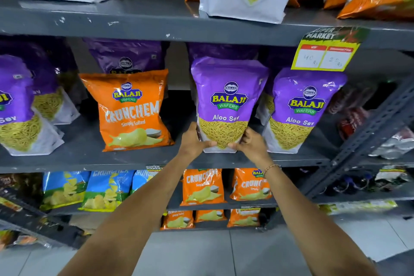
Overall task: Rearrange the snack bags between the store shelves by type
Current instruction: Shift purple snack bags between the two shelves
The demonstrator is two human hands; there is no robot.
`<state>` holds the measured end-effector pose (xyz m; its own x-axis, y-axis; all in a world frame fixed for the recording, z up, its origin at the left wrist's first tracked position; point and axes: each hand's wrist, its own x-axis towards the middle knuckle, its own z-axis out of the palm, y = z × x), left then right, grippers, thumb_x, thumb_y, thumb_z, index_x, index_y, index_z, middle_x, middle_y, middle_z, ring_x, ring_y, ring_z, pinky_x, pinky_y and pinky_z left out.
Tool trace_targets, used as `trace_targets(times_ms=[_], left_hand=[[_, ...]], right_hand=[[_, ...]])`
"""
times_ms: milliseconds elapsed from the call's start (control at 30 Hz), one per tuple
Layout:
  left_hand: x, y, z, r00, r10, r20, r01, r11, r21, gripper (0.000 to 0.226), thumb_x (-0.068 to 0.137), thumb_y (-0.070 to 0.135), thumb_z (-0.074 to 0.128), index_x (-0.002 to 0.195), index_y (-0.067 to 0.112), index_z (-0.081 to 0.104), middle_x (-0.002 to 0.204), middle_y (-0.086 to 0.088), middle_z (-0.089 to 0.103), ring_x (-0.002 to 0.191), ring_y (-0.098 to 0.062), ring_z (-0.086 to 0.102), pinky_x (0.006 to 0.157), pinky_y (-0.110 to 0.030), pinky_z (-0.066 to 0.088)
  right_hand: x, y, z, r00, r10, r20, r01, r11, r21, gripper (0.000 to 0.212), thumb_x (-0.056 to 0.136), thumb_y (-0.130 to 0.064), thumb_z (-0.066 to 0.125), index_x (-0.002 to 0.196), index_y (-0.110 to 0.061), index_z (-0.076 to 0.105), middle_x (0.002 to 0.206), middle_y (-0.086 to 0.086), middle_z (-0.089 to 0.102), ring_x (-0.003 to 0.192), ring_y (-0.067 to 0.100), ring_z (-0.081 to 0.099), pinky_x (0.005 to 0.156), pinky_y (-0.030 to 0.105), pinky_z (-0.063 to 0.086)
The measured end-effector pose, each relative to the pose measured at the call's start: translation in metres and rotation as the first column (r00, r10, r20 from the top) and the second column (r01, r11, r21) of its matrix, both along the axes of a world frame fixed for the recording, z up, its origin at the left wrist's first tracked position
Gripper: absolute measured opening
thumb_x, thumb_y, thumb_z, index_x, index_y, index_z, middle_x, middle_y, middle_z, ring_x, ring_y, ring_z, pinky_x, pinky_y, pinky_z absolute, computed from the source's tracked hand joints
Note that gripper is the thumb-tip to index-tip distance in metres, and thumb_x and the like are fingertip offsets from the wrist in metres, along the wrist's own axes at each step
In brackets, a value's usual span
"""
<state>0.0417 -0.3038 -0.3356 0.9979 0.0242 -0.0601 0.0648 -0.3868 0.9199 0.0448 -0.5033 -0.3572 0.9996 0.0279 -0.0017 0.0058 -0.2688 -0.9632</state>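
Both bare forearms outstretched, left hand point(194, 141) and right hand point(251, 144) clasping the lower corners of a glossy purple Aloo Sev bag point(227, 98). Upright on the grey metal middle shelf point(89, 159), between a crinkly orange Crunchem bag point(132, 110) and another purple pouch point(302, 110).

Bare grey metal shelf point(181, 154) gap between orange Crunchem crisp bag point(132, 110) and purple Aloo Sev pouch point(226, 101); pouches crowd behind.
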Motion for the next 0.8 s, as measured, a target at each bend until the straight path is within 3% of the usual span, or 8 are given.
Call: trace_targets(times_ms=[300, 433, 533, 633, 733, 800], left_hand=[[0.000, 0.002, -0.003, 1.000, -0.004, -0.004, 0.004, 1.000, -0.006, 0.070, 0.068, 0.021, 0.083, 0.125, 0.006, 0.044, 0.127, -0.011, 0.061, 0.117, -0.024, 0.057, 0.083, -0.025, 0.044], [0.003, 0.010, 0.000, 0.995, -0.070, -0.068, 0.073, 0.997, 0.038, 0.069, 0.074, 0.023, 0.079, 0.129, 0.009, 0.040, 0.129, -0.009, 0.060, 0.119, -0.026, 0.057, 0.087, -0.029, 0.046], [0.002, 0.014, 0.000, 0.986, -0.104, -0.126, 0.123, 0.981, 0.150, 0.073, 0.081, 0.025, 0.072, 0.138, 0.007, 0.029, 0.134, -0.011, 0.055, 0.120, -0.029, 0.056, 0.094, -0.036, 0.049], [-0.006, 0.018, 0.001, 0.993, -0.032, -0.113, 0.053, 0.981, 0.186, 0.080, 0.084, 0.016, 0.068, 0.145, 0.002, 0.019, 0.145, -0.014, 0.046, 0.126, -0.032, 0.052, 0.101, -0.042, 0.047], [-0.014, 0.030, 0.015, 0.996, 0.087, 0.036, -0.092, 0.976, 0.197, 0.040, 0.088, 0.009, 0.061, 0.125, -0.004, 0.052, 0.135, -0.015, 0.055, 0.116, -0.032, 0.059, 0.092, -0.032, 0.046], [-0.023, 0.039, 0.032, 0.989, 0.077, 0.124, -0.102, 0.973, 0.206, 0.021, 0.091, 0.011, 0.054, 0.105, 0.000, 0.065, 0.115, -0.011, 0.068, 0.104, -0.027, 0.064, 0.077, -0.023, 0.042]], right_hand=[[0.003, 0.005, 0.000, 0.999, 0.051, -0.005, -0.051, 0.997, 0.055, 0.061, 0.068, -0.002, 0.080, 0.118, -0.021, 0.050, 0.116, 0.001, 0.062, 0.109, 0.018, 0.060, 0.099, 0.040, 0.049], [0.005, 0.004, -0.002, 0.995, 0.092, -0.031, -0.092, 0.996, 0.024, 0.072, 0.070, -0.005, 0.079, 0.129, -0.019, 0.042, 0.125, 0.001, 0.058, 0.120, 0.020, 0.055, 0.104, 0.041, 0.045], [0.007, 0.004, -0.001, 0.992, 0.111, -0.055, -0.112, 0.994, -0.017, 0.077, 0.070, -0.008, 0.079, 0.132, -0.021, 0.035, 0.129, 0.000, 0.053, 0.126, 0.020, 0.049, 0.108, 0.045, 0.041], [0.000, 0.008, 0.003, 0.999, 0.036, -0.036, -0.034, 0.998, 0.043, 0.092, 0.068, -0.008, 0.081, 0.139, -0.018, 0.024, 0.138, 0.002, 0.046, 0.131, 0.020, 0.043, 0.110, 0.046, 0.038], [-0.013, 0.023, 0.015, 0.981, -0.168, 0.092, 0.161, 0.984, 0.078, 0.105, 0.064, -0.030, 0.084, 0.144, -0.020, 0.017, 0.147, 0.003, 0.038, 0.134, 0.017, 0.036, 0.110, 0.038, 0.034], [-0.023, 0.040, 0.027, 0.908, -0.355, 0.223, 0.337, 0.935, 0.114, 0.099, 0.060, -0.052, 0.080, 0.139, -0.021, 0.028, 0.144, 0.002, 0.039, 0.135, 0.018, 0.037, 0.109, 0.035, 0.033]])
